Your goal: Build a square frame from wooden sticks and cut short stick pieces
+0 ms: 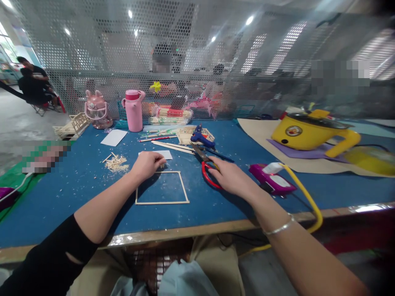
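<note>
My left hand point(147, 164) is closed in a pinch above the far side of a thin rectangular frame of pale wooden sticks point(186, 193). Something small and pale shows under its fingertips, too small to name. Behind those fingers lies a small white card point(166, 155), partly covered. Red-handled scissors point(207, 177) are in my right hand point(230, 174), their blades pointing away from me and to the left. Beyond the blades rest a blue glue gun point(202, 137), long flat wooden sticks point(174, 146) and a small wooden stick tray point(185, 135).
A pile of stick scraps point(115, 162) lies left of the frame. Behind stand a pink bottle point(133, 113) and a pink rabbit-eared cup point(97, 111). At right are a purple power strip point(274, 181) with a yellow cord point(304, 193) and a yellow electric pot point(308, 133). Perforated metal screens the back.
</note>
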Motion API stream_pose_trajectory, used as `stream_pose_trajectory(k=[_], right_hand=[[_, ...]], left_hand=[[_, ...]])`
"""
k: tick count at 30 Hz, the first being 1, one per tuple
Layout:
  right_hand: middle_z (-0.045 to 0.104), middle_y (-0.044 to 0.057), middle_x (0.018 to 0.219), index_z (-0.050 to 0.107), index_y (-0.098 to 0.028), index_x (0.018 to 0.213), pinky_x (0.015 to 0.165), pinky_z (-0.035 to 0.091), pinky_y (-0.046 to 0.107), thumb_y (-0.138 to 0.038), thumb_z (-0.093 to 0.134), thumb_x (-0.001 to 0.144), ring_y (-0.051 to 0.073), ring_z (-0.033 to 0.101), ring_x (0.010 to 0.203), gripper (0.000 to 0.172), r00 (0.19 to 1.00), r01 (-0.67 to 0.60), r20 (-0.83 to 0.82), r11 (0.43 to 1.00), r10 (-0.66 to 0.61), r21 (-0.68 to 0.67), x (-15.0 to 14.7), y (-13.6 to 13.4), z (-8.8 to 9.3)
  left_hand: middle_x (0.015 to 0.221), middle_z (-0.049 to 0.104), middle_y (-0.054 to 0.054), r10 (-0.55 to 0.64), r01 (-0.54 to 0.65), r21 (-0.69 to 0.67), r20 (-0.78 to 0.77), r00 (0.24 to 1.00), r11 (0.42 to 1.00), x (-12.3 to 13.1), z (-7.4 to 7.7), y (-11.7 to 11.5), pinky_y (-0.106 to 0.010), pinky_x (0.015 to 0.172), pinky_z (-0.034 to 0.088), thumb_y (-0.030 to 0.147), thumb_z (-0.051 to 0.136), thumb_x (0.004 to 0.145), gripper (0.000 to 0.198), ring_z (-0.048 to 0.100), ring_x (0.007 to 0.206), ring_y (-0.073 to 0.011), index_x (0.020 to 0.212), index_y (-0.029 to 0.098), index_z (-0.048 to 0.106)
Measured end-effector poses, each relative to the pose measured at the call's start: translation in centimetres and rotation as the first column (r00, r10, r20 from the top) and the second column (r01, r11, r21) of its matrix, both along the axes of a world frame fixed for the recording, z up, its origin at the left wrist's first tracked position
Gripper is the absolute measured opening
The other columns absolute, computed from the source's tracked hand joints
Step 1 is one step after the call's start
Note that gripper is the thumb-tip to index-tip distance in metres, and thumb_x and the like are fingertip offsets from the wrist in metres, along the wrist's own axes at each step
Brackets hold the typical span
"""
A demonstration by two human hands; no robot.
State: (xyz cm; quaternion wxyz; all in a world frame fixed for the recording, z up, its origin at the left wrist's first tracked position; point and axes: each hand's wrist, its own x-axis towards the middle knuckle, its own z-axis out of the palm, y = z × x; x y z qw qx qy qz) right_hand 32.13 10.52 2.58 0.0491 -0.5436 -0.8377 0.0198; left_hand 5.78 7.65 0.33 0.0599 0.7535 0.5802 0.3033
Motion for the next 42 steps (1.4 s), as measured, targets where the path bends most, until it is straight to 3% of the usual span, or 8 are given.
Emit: stream_pose_trajectory(k=[7,10,13,15,22,31,38,42], right_hand=[[0.064,0.017,0.107,0.061,-0.016,0.114,0.071,0.044,0.036,-0.026,0.054,0.078,0.032,0.06,0.094,0.037,0.971,-0.029,0.236,0.999,0.038,-0.041,-1.2,3.1,2.5],[0.066,0.01,0.1,0.063,-0.02,0.111,0.071,0.041,0.027,-0.026,0.052,0.079,0.022,0.059,0.089,0.034,0.978,-0.175,0.113,0.984,0.174,0.0,-5.1,3.4,3.4],[0.065,0.003,0.076,0.068,-0.014,0.1,0.057,0.037,0.022,-0.021,0.064,0.067,0.014,0.054,0.065,0.034,0.893,-0.409,-0.305,0.878,0.331,-0.247,-9.0,3.8,2.2],[0.058,-0.002,0.061,0.071,-0.014,0.087,0.051,0.032,0.021,-0.024,0.067,0.064,0.01,0.046,0.055,0.026,0.859,-0.456,-0.386,0.845,0.337,-0.278,-10.5,4.0,0.6],[0.047,-0.006,0.055,0.07,-0.014,0.077,0.049,0.026,0.02,-0.035,0.062,0.068,0.007,0.036,0.052,0.025,0.808,-0.44,-0.527,0.864,0.263,-0.244,-11.2,4.2,-3.1],[0.038,-0.006,0.045,0.065,-0.013,0.06,0.048,0.019,0.022,-0.046,0.06,0.069,0.007,0.033,0.048,0.034,0.823,-0.369,-0.512,0.916,0.244,-0.156,-11.9,3.8,-3.5],[0.036,-0.006,0.043,0.06,-0.013,0.052,0.049,0.017,0.024,-0.048,0.057,0.073,0.007,0.03,0.048,0.042,0.81,-0.418,-0.483,0.905,0.333,-0.078,-11.8,3.9,-3.4],[0.04,-0.006,0.043,0.065,-0.013,0.056,0.05,0.018,0.024,-0.041,0.059,0.073,0.007,0.033,0.049,0.034,0.807,-0.435,-0.465,0.899,0.365,-0.05,-11.8,3.9,-3.2]], left_hand=[[0.06,0.065,-0.002,-0.027,0.027,0.004,-0.02,0.999,1.0,-0.3,-0.1,0.6,-0.021,0.052,0.03,0.028,0.054,0.081,0.023,0.049,0.052,-0.0104,0.069,0.016,0.07],[0.066,0.068,-0.004,-0.047,0.047,0.009,-0.03,0.998,0.999,-0.6,-0.4,1.0,-0.021,0.054,0.031,0.029,0.054,0.081,0.022,0.053,0.056,-0.0113,0.072,0.016,0.07],[0.069,0.069,-0.004,-0.07,0.07,0.009,-0.043,0.997,0.997,-1.0,-0.6,1.3,-0.02,0.055,0.033,0.03,0.054,0.081,0.022,0.056,0.059,-0.012,0.077,0.017,0.071],[0.067,0.069,-0.003,-0.085,0.086,0.007,-0.049,0.995,0.996,-1.1,-0.6,1.4,-0.02,0.055,0.034,0.03,0.054,0.08,0.022,0.057,0.059,-0.0121,0.077,0.017,0.071],[0.074,0.071,-0.003,-0.102,0.102,0.009,-0.009,0.995,0.995,-0.9,-0.4,1.1,-0.019,0.058,0.038,0.03,0.052,0.08,0.022,0.061,0.067,-0.0138,0.08,0.019,0.072],[0.076,0.072,-0.002,-0.063,0.071,-0.058,0.117,0.991,0.996,-0.9,-0.2,0.8,-0.02,0.064,0.042,0.028,0.058,0.075,0.017,0.063,0.071,-0.0152,0.078,0.018,0.072],[0.076,0.071,-0.003,0.056,-0.004,-0.159,0.321,0.945,0.987,-1.0,-1.3,0.9,-0.024,0.067,0.047,0.021,0.062,0.069,0.055,0.063,0.069,-0.0143,0.122,0.012,0.053],[0.075,0.071,-0.006,0.108,-0.035,-0.206,0.356,0.928,0.978,-0.9,-1.3,0.7,-0.024,0.062,0.047,0.025,0.062,0.069,0.033,0.063,0.067,-0.0157,0.099,0.01,0.066]])
